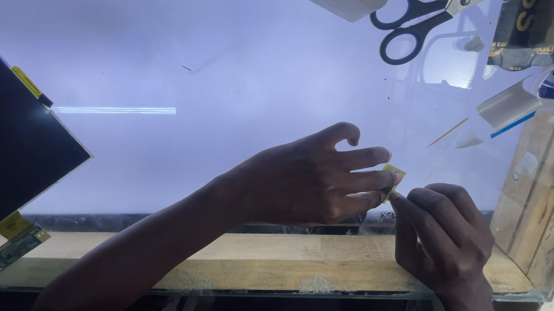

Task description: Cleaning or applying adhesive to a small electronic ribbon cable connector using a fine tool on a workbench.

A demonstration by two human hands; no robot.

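We have a small yellow tab [394, 173] pinched between both hands just above the lit glass desk [160, 46], near its front edge. Our left hand [303, 179] has its fingers [367, 155] nearly straight, tips closed on the tab's left side; our right hand [445, 235] is curled, fingertips pressed to its lower right corner. We judge the tab light, thin and floppy, probably sticky, so it is best held by its edges. Scissors [420, 18] lie well apart.
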